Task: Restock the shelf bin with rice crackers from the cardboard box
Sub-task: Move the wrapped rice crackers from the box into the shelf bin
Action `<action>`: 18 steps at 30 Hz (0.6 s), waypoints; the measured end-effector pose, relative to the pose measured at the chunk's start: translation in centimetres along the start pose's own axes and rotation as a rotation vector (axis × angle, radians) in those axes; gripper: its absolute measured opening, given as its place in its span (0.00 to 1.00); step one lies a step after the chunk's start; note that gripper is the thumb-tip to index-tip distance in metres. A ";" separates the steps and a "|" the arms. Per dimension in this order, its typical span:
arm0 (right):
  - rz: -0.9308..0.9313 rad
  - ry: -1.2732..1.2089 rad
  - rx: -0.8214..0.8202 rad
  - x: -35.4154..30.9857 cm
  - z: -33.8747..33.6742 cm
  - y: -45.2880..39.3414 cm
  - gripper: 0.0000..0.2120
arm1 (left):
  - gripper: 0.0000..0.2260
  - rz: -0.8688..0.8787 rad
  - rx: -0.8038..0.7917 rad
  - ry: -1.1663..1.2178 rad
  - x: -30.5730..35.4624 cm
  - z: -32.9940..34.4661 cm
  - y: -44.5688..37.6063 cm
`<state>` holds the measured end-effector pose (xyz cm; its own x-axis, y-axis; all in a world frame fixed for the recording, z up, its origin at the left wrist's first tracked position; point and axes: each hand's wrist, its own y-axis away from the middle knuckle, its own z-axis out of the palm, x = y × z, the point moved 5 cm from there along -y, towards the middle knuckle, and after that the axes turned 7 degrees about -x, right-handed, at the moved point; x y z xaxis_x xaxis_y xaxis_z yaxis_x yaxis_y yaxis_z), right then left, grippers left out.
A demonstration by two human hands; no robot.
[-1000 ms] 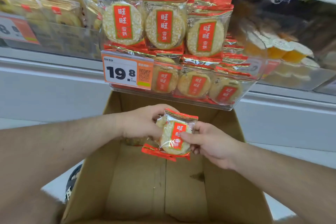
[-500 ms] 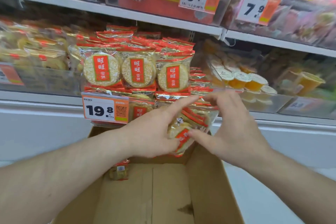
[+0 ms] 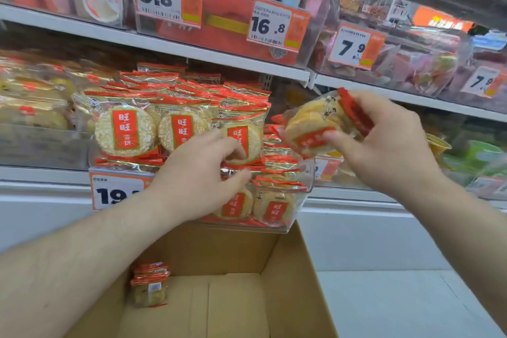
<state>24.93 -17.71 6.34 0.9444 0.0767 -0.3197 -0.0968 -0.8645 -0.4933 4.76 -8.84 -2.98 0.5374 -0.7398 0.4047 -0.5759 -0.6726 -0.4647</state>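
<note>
Packets of rice crackers (image 3: pixel 321 126) sit pinched in the right hand (image 3: pixel 384 143), thumb in front and fingers curled round the back, held up just beside the right end of the shelf bin (image 3: pixel 301 186) and a little above its rim. The bundle is tilted, its flat faces turned down and to the left toward the bin, its red crimped edge up against the fingers. The bin lies to the left of and below that hand, so the coming move looks like a short slide leftward and down into the gap at the bin's right side. The left hand (image 3: pixel 203 175) is nearer the bin: its loosely curled fingertips touch the standing packets in the front row (image 3: pixel 126 132), seemingly pressing or steadying them to make room (whether it pinches one I cannot tell). The two hands are apart, with the bin's right corner between them.

The bin is clear plastic, nearly full, with a price tag (image 3: pixel 115 192) on its front, and rests on a white shelf (image 3: pixel 41 175). Below it stands the open cardboard box (image 3: pixel 296 282), with a few packets (image 3: pixel 149 285) left leaning in its far left corner. Neighbouring bins hold other snacks, and the shelf above carries more priced bins.
</note>
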 end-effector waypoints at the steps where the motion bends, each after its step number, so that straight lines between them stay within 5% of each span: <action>1: -0.012 0.074 0.015 -0.1 -0.4 -0.9 0.20 | 0.12 0.009 -0.004 -0.076 -0.3 0.2 -0.1; 9: -0.147 0.567 -0.125 0.3 3.8 -9.0 0.13 | 0.12 0.029 -0.098 -0.222 -1.1 1.9 -0.2; 18: -0.126 0.544 -0.330 0.3 7.1 -12.6 0.19 | 0.07 0.064 0.006 -0.202 -1.6 2.2 0.6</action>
<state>24.19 -3.25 6.70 0.9748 -0.0003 0.2231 0.0451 -0.9791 -0.1984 4.92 -8.07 -5.70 0.6127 -0.7625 0.2080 -0.6099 -0.6235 -0.4891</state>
